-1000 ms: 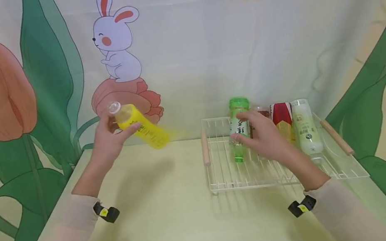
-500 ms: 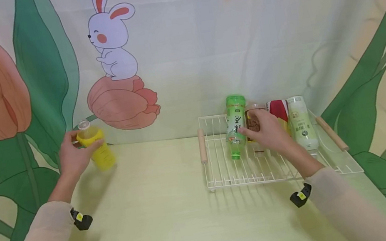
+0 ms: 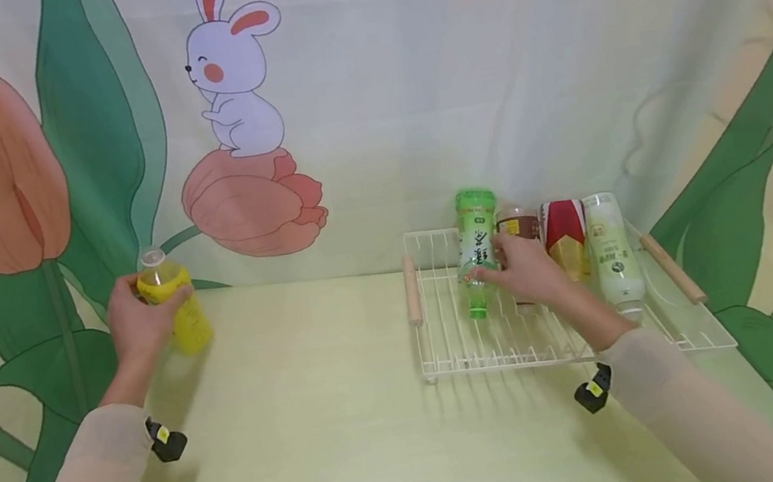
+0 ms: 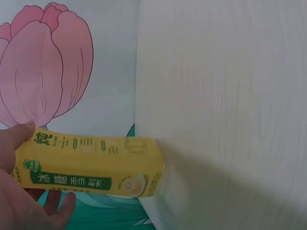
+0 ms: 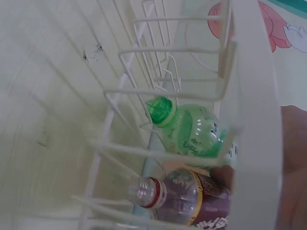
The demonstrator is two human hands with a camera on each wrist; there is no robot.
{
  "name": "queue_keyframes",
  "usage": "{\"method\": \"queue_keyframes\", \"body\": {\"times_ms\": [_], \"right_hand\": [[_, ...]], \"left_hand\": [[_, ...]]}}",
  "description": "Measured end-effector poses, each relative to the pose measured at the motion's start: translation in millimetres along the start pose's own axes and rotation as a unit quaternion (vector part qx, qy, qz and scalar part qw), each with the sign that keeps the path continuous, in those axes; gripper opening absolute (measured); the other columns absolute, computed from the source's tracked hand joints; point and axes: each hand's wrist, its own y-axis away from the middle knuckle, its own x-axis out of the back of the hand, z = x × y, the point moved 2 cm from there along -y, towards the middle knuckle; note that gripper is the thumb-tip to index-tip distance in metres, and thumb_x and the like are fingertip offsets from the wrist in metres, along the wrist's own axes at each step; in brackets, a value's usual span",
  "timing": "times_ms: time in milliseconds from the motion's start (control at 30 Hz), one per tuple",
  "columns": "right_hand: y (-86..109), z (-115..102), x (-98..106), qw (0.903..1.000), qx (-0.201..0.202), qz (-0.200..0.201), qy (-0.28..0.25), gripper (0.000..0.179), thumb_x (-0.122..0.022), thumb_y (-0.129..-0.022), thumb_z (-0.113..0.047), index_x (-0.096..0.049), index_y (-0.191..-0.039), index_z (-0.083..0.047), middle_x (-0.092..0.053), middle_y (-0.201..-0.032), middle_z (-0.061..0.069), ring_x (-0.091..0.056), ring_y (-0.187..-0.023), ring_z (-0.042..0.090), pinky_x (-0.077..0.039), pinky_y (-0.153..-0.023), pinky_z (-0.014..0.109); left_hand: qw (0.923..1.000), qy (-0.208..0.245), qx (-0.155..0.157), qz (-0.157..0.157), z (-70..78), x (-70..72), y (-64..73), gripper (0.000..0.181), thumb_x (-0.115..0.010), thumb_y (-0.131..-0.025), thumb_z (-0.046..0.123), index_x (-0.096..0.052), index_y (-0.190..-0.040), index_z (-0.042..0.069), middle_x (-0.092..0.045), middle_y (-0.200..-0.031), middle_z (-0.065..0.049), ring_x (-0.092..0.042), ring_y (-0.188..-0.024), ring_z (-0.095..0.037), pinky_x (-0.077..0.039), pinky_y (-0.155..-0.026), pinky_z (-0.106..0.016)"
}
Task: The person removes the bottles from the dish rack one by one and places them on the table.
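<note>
The left hand (image 3: 139, 318) is clamped round the yellow bottle (image 3: 191, 327), with the thumb on one side and fingers on the other. This bottle is tilted, its cap leaning to the back left, and it is near the back left corner of the table (image 3: 324, 419). Whether its base touches the table, I cannot tell. Behind the back edge there is the printed curtain (image 3: 373, 108).

To the right, a broad stretch of table lies between the yellow bottle and the wire rack (image 3: 467, 369). The front right corner of the rack is just beside the right table edge.

The right hand (image 3: 530, 264) is inside the rack with fingers bent, at the green bottle (image 3: 474, 248) and the brown bottle (image 3: 517, 227); I cannot tell if it grips one of them. These two bottles lie side by side, caps toward the front rim. Further right lie the red-gold container (image 3: 565, 234) and the white bottle (image 3: 615, 255), nearest to the right wooden handle (image 3: 672, 268).
</note>
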Motion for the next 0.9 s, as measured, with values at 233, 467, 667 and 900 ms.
{"method": "queue_keyframes", "body": {"times_ms": [233, 467, 667, 900], "right_hand": [[-9.1, -3.3, -16.2, 0.9997, -0.004, 0.005, -0.023, 0.062, -0.075, -0.100, -0.032, -0.050, -0.144, 0.003, -0.065, -0.127, 0.022, -0.063, -0.117, 0.040, -0.056, -0.096, 0.057], [-19.4, -1.2, -31.2, 0.9996, -0.017, 0.013, -0.017, 0.064, -0.077, -0.099, -0.032, -0.045, -0.145, -0.001, -0.064, -0.119, 0.018, -0.067, -0.101, 0.034, -0.061, -0.079, 0.047], [-24.2, 0.9, -37.5, 0.9987, -0.048, 0.002, -0.016, 0.084, -0.078, -0.098, -0.035, -0.029, -0.157, 0.000, -0.062, -0.124, 0.019, -0.066, -0.103, 0.034, -0.061, -0.083, 0.048], [-23.8, -0.4, -39.4, 0.9977, -0.066, -0.014, -0.009, 0.111, -0.079, -0.096, -0.042, -0.003, -0.167, 0.000, -0.066, -0.117, 0.019, -0.070, -0.092, 0.031, -0.060, -0.068, 0.038]], "left_hand": [[0.9999, -0.002, 0.013, -0.007, -5.4, 2.9, -4.6, 0.087, -0.073, -0.098, 0.049, -0.033, -0.156, -0.002, -0.047, -0.151, -0.027, -0.048, -0.132, -0.044, -0.044, -0.112, -0.060], [0.9988, -0.004, 0.048, -0.008, -22.8, 5.6, -4.4, 0.088, -0.071, -0.098, 0.053, -0.034, -0.156, -0.002, -0.048, -0.151, -0.027, -0.049, -0.134, -0.044, -0.046, -0.111, -0.059], [0.9992, 0.002, 0.035, -0.020, -33.4, 1.1, -4.6, 0.085, -0.072, -0.099, 0.048, -0.034, -0.155, -0.003, -0.047, -0.153, -0.029, -0.048, -0.139, -0.048, -0.042, -0.114, -0.064], [0.9990, -0.023, 0.024, -0.028, -47.4, -10.5, -2.5, 0.077, -0.074, -0.100, 0.037, -0.037, -0.152, -0.005, -0.050, -0.150, -0.030, -0.051, -0.137, -0.049, -0.044, -0.112, -0.065]]}}
